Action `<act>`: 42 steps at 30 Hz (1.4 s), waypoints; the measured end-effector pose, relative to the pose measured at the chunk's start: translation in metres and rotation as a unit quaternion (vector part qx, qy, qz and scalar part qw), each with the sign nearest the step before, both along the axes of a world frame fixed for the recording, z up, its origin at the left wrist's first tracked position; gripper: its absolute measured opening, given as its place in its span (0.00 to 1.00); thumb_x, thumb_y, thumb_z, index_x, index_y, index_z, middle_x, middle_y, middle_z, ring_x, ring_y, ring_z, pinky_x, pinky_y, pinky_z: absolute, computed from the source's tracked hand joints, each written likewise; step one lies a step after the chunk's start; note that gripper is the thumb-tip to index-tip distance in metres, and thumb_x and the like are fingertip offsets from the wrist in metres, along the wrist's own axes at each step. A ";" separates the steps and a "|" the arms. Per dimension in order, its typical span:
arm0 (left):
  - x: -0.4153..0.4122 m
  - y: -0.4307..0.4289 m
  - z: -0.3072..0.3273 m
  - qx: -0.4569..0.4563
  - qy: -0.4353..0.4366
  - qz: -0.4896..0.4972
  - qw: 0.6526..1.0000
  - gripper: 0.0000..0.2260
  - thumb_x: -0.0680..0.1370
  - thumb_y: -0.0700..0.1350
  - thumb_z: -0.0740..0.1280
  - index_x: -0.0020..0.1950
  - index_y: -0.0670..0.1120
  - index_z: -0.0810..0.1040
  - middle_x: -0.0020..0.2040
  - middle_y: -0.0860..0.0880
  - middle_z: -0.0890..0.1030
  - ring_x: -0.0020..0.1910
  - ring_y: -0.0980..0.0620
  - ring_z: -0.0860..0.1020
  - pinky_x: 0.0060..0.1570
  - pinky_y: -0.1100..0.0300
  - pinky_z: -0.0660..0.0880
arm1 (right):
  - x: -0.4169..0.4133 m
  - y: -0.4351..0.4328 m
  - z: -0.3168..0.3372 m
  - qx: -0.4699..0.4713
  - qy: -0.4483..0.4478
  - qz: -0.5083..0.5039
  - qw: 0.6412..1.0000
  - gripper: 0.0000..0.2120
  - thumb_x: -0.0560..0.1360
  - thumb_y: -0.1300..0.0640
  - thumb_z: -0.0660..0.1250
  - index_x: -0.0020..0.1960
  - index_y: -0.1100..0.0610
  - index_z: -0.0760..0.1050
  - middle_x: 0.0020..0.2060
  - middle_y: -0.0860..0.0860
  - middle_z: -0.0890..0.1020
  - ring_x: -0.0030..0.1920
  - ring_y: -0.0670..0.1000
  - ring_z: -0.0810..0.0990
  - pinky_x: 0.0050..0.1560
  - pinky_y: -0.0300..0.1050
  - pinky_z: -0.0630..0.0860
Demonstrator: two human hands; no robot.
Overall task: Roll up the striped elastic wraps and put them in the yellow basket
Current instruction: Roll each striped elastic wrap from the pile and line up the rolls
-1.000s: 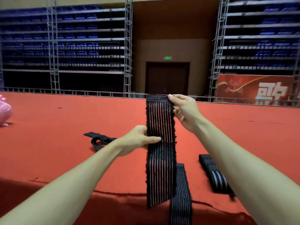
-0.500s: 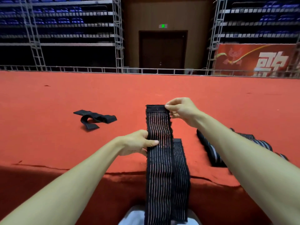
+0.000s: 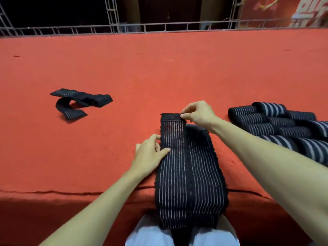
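On the red surface (image 3: 159, 68), the striped wrap (image 3: 173, 139) now lies flat.

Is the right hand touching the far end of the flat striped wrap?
Touching. The head view shows the right hand pinching the far right corner of the striped wrap between thumb and forefinger.

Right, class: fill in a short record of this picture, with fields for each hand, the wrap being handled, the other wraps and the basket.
Held wrap: flat, unrolled on the red carpet, near end hanging over the edge
Left hand: grips its left edge
Right hand: pinches its far right corner
Second wrap: flat beside it, on its right
Loose wrap: twisted, far left
Heap of wraps: at right
Yellow basket: not in view
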State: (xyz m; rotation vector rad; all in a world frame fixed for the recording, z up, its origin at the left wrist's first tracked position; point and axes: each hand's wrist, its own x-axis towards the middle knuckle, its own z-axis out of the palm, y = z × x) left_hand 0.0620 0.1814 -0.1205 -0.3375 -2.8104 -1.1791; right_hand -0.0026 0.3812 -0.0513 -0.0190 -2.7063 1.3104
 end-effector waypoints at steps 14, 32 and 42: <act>0.002 0.001 -0.001 -0.092 0.038 0.013 0.995 0.12 0.76 0.54 0.69 0.58 0.55 0.78 0.51 0.56 0.68 0.57 0.54 0.69 0.56 0.57 0.59 | -0.007 0.020 -0.047 0.093 0.092 -0.065 0.989 0.07 0.76 0.62 0.67 0.49 0.56 0.83 0.44 0.50 0.82 0.45 0.47 0.76 0.47 0.35 0.64; 0.021 0.068 -0.001 -0.099 0.078 -0.090 0.988 0.02 0.78 0.51 0.65 0.48 0.59 0.77 0.44 0.60 0.73 0.48 0.62 0.69 0.56 0.59 0.66 | 0.009 0.054 -0.082 0.081 0.035 -0.143 0.986 0.12 0.77 0.46 0.64 0.56 0.49 0.81 0.55 0.53 0.81 0.57 0.56 0.79 0.56 0.47 0.72; 0.032 0.072 0.005 -0.177 0.151 -0.068 0.970 0.10 0.81 0.55 0.60 0.57 0.54 0.76 0.47 0.60 0.73 0.51 0.58 0.72 0.50 0.62 0.66 | 0.034 0.054 -0.073 -0.017 0.049 -0.146 0.988 0.03 0.75 0.58 0.69 0.45 0.52 0.75 0.45 0.50 0.82 0.48 0.51 0.78 0.46 0.40 0.67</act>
